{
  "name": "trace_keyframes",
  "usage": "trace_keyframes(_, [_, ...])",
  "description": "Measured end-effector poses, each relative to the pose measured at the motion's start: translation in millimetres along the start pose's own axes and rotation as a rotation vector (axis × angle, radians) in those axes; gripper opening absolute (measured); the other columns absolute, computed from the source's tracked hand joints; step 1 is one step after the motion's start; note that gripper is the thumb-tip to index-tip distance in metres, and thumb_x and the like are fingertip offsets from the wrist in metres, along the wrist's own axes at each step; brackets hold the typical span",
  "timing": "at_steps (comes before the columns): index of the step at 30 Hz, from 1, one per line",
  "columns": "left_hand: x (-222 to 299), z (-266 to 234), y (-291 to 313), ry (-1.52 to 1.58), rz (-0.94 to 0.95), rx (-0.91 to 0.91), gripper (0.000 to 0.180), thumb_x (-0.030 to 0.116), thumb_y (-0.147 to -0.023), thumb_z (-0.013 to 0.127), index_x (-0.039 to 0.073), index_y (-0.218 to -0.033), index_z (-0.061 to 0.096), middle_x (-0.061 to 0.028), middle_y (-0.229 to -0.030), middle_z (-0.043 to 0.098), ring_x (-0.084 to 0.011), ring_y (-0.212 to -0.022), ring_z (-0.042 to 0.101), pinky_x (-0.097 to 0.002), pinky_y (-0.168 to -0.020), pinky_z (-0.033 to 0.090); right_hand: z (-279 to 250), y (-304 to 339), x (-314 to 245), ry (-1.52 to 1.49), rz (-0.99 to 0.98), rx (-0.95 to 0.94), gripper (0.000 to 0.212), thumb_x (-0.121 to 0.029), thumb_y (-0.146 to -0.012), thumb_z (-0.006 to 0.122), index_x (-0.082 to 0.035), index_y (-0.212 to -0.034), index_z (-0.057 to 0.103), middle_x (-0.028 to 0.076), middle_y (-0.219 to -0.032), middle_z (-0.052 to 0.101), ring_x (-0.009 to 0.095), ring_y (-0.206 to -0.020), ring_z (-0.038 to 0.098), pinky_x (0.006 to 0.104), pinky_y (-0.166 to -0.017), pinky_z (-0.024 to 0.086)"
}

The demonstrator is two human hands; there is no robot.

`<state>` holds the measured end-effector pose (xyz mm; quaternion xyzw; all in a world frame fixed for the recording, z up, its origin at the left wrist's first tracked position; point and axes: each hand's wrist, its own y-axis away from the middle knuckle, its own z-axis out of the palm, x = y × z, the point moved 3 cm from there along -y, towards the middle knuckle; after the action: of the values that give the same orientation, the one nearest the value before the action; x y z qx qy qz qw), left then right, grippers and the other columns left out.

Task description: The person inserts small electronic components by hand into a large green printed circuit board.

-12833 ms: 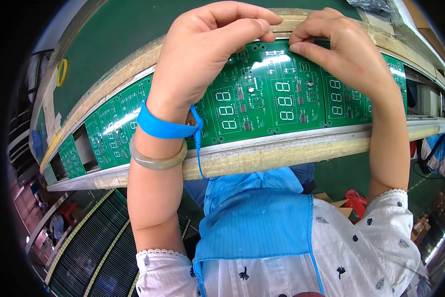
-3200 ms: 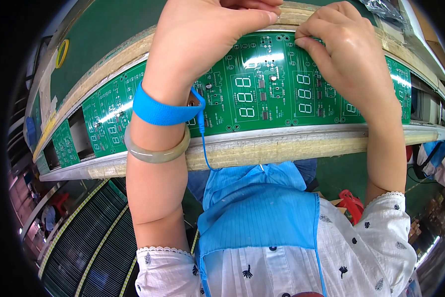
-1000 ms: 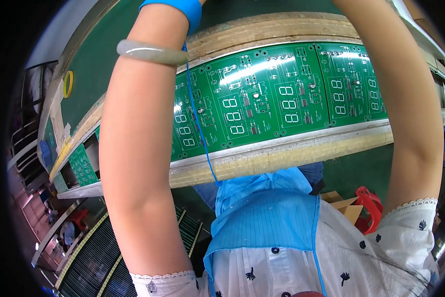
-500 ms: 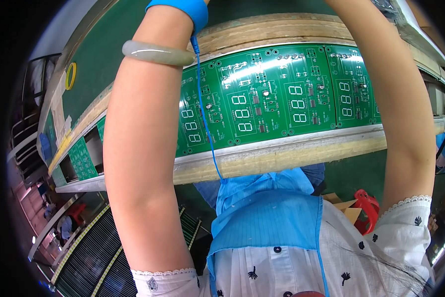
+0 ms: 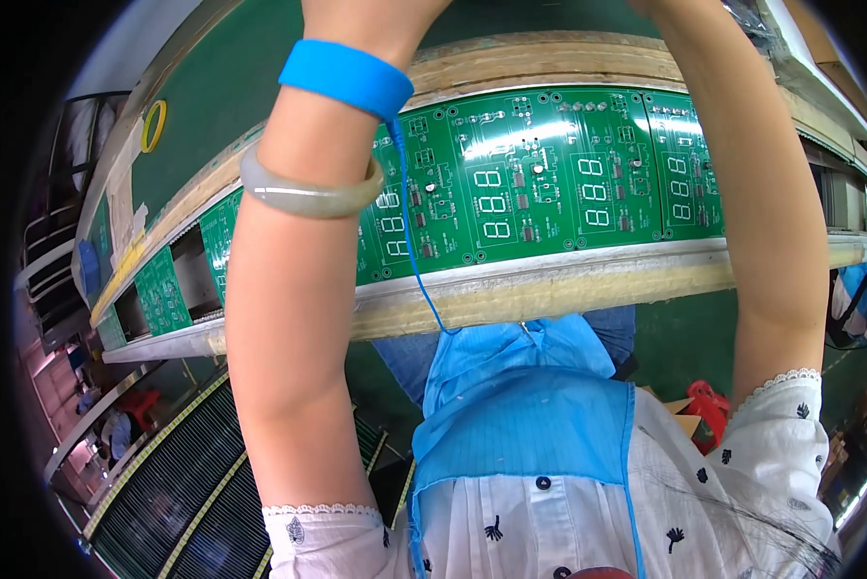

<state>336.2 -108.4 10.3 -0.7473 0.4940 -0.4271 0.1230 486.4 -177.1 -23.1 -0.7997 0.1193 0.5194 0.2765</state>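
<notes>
Both my arms reach over a row of green circuit boards toward the upper edge of the head view. Only the base of my left hand shows, past a blue wrist strap with a thin blue cord. A pale stone bangle circles that forearm. My right forearm leaves the picture around the wrist, so that hand is out of sight. Fingers of both hands lie beyond the edge, and whatever they touch is hidden. The boards carry white three-digit displays and small parts, lying flat between two rails.
A wooden-edged metal rail runs along the near side of the boards. On the green surface at far left lies a yellow ring. A black slotted rack stands lower left. Something red sits lower right, by cardboard.
My left forearm has drawn back a little toward me, bringing the strap and base of the hand further into view. My right arm has shifted slightly left. The whole view has moved slightly.
</notes>
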Motion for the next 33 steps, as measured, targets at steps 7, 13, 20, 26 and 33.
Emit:
trace_keyframes(7, [1.8, -34.2, 32.7, 0.197, -0.267, -0.076, 0.014, 0.003, -0.089, 0.072, -0.006, -0.098, 0.077, -0.0113, -0.081, 0.075, -0.0117, -0.073, 0.067, -0.0244, -0.067, 0.052, 9.8, 42.7, -30.0, -0.147, 0.167, -0.037, 0.016, -0.017, -0.088, 0.074, -0.002, -0.094, 0.076, 0.004, -0.089, 0.074, 0.009, -0.08, 0.064, 0.0239, -0.073, 0.05])
trace_keyframes(13, [-20.0, -33.0, 67.1, 0.594, -0.542, -0.274, 0.014, 0.003, -0.094, 0.073, -0.004, -0.106, 0.076, -0.0064, -0.093, 0.075, -0.0091, -0.083, 0.066, -0.022, -0.076, 0.053, 20.6, 75.8, -21.5, -0.512, 0.269, -0.178, 0.013, -0.005, -0.093, 0.066, 0.0, -0.104, 0.069, 0.013, -0.099, 0.075, 0.014, -0.086, 0.071, 0.0235, -0.076, 0.055])
trace_keyframes(20, [-37.2, -29.9, 93.1, 0.823, -0.732, -0.288, 0.017, 0.0, -0.094, 0.072, -0.003, -0.11, 0.074, -0.0086, -0.099, 0.075, -0.011, -0.088, 0.068, -0.023, -0.081, 0.055, 29.7, 96.5, -15.4, -0.438, 0.347, -0.25, 0.019, -0.004, -0.096, 0.069, 0.004, -0.113, 0.072, 0.009, -0.099, 0.075, 0.012, -0.09, 0.07, 0.0241, -0.082, 0.056])
trace_keyframes(26, [-48.3, -27.4, 103.2, 0.905, -0.78, -0.283, 0.019, -0.002, -0.093, 0.072, -0.004, -0.112, 0.073, -0.0103, -0.101, 0.076, -0.013, -0.09, 0.07, -0.023, -0.083, 0.057, 34.6, 100.7, -17.7, -0.359, 0.309, -0.251, 0.019, -0.004, -0.095, 0.072, 0.004, -0.112, 0.073, 0.008, -0.098, 0.075, 0.009, -0.087, 0.069, 0.0219, -0.079, 0.055])
trace_keyframes(33, [-49.3, -26.0, 103.4, 0.913, -0.825, -0.291, 0.017, -0.001, -0.092, 0.073, -0.004, -0.11, 0.074, -0.01, -0.1, 0.076, -0.0121, -0.087, 0.07, -0.0224, -0.08, 0.057, 51.4, 86.4, 29.0, -0.988, -0.485, -0.451, 0.019, -0.002, -0.092, 0.075, 0.003, -0.11, 0.074, 0.006, -0.095, 0.074, 0.008, -0.082, 0.067, 0.0198, -0.074, 0.054])
